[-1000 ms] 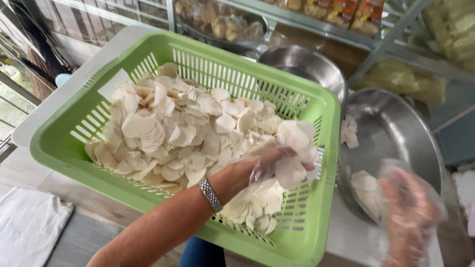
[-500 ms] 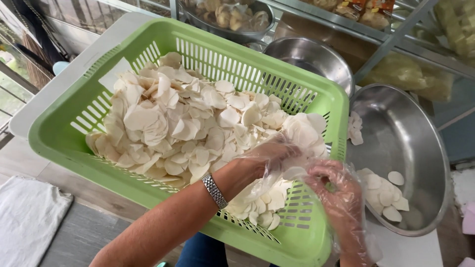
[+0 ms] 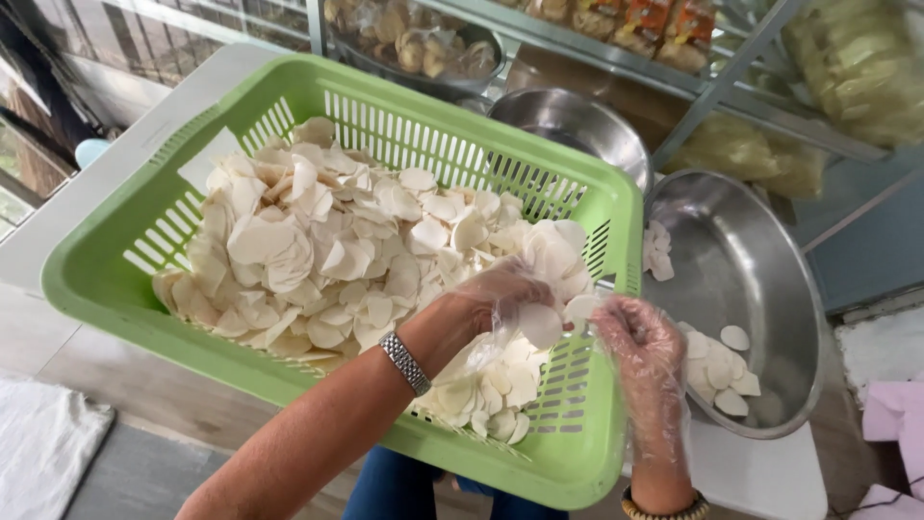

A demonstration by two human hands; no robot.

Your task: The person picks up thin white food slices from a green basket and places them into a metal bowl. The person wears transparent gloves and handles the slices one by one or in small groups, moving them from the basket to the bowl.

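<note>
Hands, two, both in thin clear plastic gloves, at the near right corner of a green basket. Left hand (image 3: 500,303), with a metal watch band (image 3: 404,362) at the wrist, reaches in from the lower left; fingers curled round a stack of white chips (image 3: 556,265), palm down over the pile. Right hand (image 3: 640,337), beaded bracelet (image 3: 662,506) at the wrist, comes up from the bottom edge; fingers bent, fingertips touching the lower chips of the same stack just beside the left hand, over the basket's right rim.

Basket (image 3: 106,289), slotted plastic, bright green, rectangular, tilted across a pale table (image 3: 770,477). Contents: loose thin white chips (image 3: 318,241), heaped toward the far left half, thinner spread at the near right corner beneath the hands.

Bowl, large, steel (image 3: 760,250), just right of the basket, holding a small cluster of white chips (image 3: 717,371) at its near side and a few more at its left wall.

Bowl, second, steel (image 3: 577,120), behind the basket's far right corner.

Cloth, white (image 3: 38,443), lower left, on the floor.

Shelving, metal (image 3: 731,87), far side, carrying bagged pale chips (image 3: 857,67) and a basin of round fried pieces (image 3: 414,39).
</note>
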